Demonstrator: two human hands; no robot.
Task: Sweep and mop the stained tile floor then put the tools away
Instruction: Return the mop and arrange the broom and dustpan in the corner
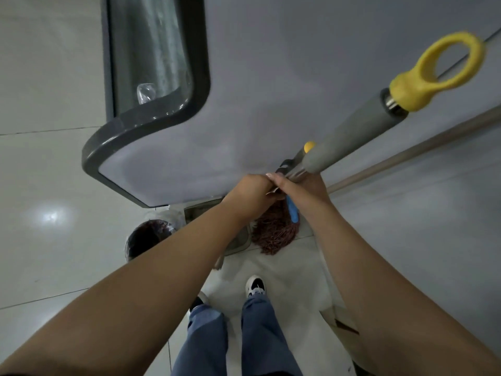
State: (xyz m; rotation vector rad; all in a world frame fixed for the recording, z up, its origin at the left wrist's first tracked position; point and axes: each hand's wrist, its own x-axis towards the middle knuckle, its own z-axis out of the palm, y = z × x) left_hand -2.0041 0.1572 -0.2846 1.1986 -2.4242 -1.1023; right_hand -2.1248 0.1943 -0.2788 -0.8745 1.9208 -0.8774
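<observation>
I hold a mop upright in front of me. Its grey handle [349,134] ends in a yellow hanging ring [439,71] at the upper right. My left hand [249,191] and my right hand [301,185] both grip the metal shaft, close together just below the grey sleeve. Below my hands, the reddish-brown string mop head [273,232] with a blue collar [292,213] rests on the pale tile floor [54,185] by the wall. A dustpan [238,240] lies beside the mop head, partly hidden by my left forearm.
A grey wall panel with a dark rounded frame [113,147] stands straight ahead, with a window [151,50] in it. A dark lined bin [146,237] sits on the floor to the left. A wooden pole [423,150] leans at the right. My feet [254,286] stand on the tiles below.
</observation>
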